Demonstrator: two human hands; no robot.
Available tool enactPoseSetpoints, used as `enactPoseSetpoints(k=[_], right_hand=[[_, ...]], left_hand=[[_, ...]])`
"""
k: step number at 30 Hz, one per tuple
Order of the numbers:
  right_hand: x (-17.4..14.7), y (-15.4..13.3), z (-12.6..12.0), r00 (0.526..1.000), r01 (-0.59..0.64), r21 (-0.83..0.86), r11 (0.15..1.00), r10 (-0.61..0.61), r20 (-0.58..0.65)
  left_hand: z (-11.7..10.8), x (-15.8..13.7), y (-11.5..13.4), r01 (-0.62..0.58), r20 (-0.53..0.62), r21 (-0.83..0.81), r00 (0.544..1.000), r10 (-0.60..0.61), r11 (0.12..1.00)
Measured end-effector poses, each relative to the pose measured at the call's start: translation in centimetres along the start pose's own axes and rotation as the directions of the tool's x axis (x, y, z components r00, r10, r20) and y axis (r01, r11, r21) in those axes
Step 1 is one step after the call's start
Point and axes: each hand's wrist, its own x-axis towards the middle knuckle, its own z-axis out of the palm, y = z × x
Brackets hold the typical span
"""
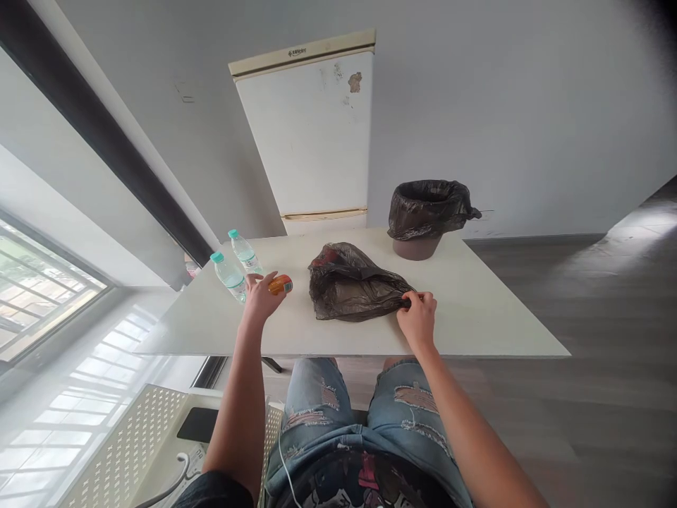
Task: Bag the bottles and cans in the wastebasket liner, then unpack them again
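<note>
Two clear, green-capped bottles (229, 274) stand on the left, just beside the left hand (263, 300); a brown bin (417, 249) draped with a black liner (434, 204) stands at the back right. They share a pale counter (486, 317), with a white fridge (317, 141) and grey wall (476, 106) behind. The left grip is closed around an orange can (280, 284); the right hand's (417, 321) grip pinches the gathered end of a dark plastic bag (354, 286) lying mid-counter, between can and bin.

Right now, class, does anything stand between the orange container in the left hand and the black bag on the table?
Nothing visible: only a strip of white tabletop shows between the orange container in the left hand and the black bag. The nearer bottle and farther bottle stand left of that gap.
</note>
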Motion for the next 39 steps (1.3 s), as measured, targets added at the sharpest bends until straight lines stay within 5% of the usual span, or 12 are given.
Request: enactPoseSetpoints(k=[7, 16, 24, 32, 39], right_hand=[[0.0, 0.2, 0.0, 0.999, -0.035, 0.016, 0.999, 0.035, 0.011], [0.1, 0.2, -0.1, 0.999, -0.035, 0.014, 0.999, 0.035, 0.0], [0.3, 0.4, 0.3, 1.0, -0.02, -0.033, 0.999, 0.02, 0.015], [0.2, 0.0, 0.1, 1.0, -0.013, -0.028, 1.0, 0.014, 0.016], [0.2, 0.0, 0.0, 0.995, -0.04, -0.065, 0.997, 0.046, 0.086]], left_hand=[[0.8, 3.4, 0.4, 0.046, 0.16, 0.027, 0.986, -0.049, 0.999], [3.0, 7.0, 0.5, 0.037, 0.039, -0.013, 0.999, -0.037, 0.999], [5.3, 11.5, 0.7, 0.01, 0.087, -0.065, 0.996, -0.004, 0.998], [9.1, 8.7, -1.8, 0.114, -0.112, -0.342, 0.981, -0.161, 0.933], [10.2, 6.7, -4.0, 0.191, -0.18, -0.356, 0.947, -0.268, 0.915]])
